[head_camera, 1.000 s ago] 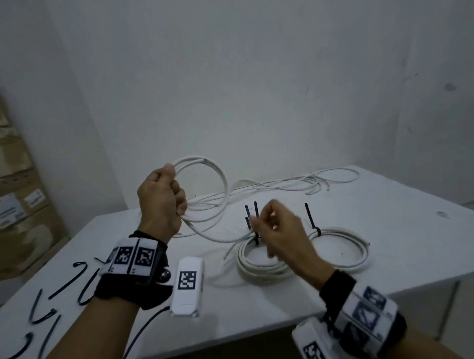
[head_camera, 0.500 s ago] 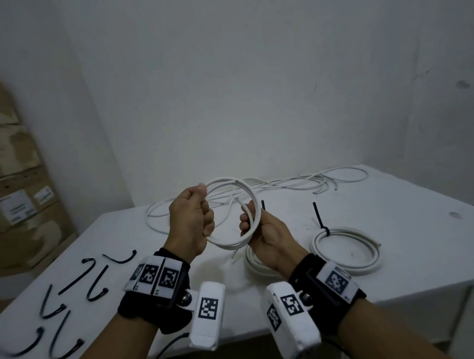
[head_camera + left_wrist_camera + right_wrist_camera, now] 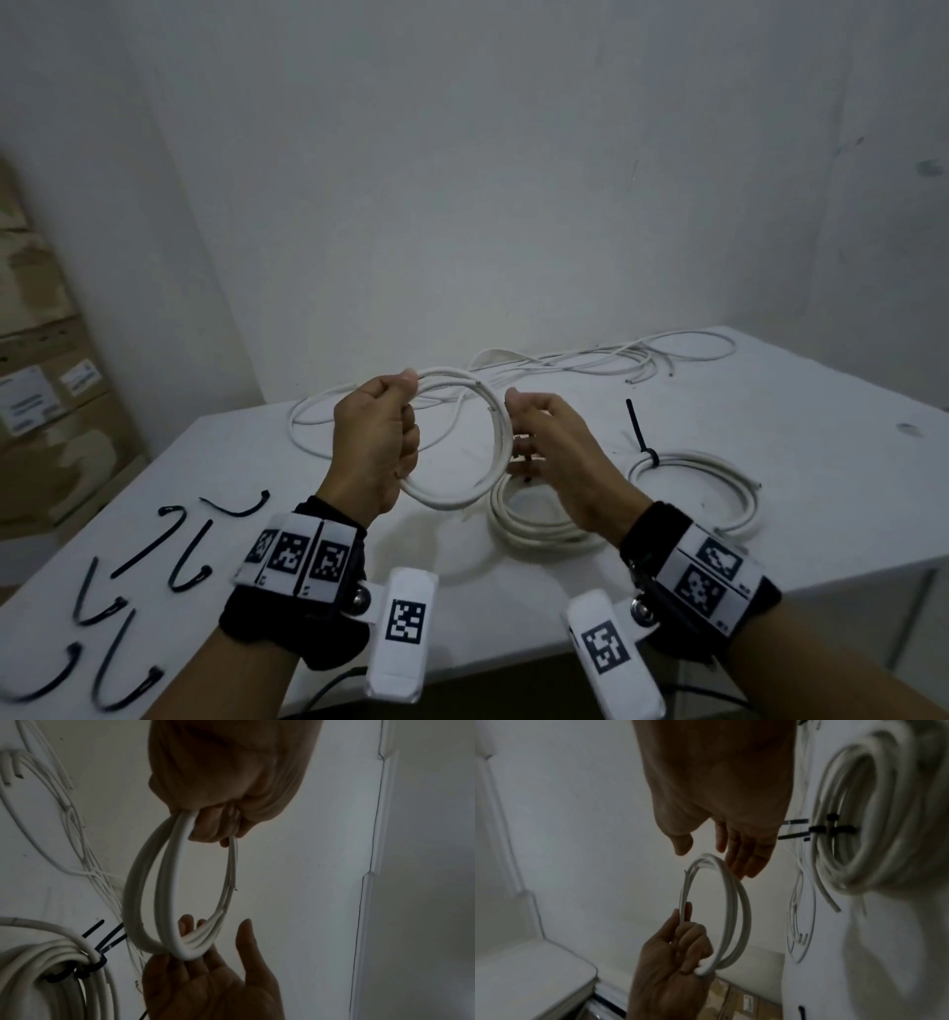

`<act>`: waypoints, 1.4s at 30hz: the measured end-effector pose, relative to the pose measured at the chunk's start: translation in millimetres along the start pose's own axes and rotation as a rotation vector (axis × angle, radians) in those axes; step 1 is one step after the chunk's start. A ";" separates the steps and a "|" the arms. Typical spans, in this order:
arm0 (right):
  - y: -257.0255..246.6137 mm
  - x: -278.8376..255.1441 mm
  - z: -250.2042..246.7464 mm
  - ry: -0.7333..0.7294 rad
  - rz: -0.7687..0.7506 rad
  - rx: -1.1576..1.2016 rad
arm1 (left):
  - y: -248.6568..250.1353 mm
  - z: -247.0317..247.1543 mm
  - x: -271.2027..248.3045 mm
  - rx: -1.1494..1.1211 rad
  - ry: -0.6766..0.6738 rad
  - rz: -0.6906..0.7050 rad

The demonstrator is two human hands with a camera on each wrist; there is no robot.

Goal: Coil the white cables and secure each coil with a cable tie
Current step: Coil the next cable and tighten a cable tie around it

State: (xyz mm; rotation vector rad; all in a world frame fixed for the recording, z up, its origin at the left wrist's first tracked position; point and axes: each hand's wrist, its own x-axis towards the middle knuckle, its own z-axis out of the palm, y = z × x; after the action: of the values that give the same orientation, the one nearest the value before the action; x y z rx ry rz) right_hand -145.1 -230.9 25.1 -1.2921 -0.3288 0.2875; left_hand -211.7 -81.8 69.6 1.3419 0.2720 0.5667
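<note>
Left hand [image 3: 377, 442] grips upright coil [image 3: 464, 493] — right hand [image 3: 554, 452] open beside it.

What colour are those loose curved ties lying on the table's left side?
Black. The loose cable ties lie on the white table; the head view shows them best.

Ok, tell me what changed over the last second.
The right hand came across to the coil, gripped it half a second ago, and now has open fingers against its side. The left hand still grips the coil. The two tied coils and loose cable ties stayed on the table.
</note>
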 end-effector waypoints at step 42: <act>11.2 -6.0 65.9 -0.125 0.074 0.090 | -9.4 -67.6 -16.7 -0.003 -0.225 -0.225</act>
State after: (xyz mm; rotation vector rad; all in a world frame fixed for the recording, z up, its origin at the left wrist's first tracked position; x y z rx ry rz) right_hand -176.9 -172.0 29.6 -1.2014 -0.3707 0.4420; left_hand -257.2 -35.2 43.3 1.3383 0.2331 0.2254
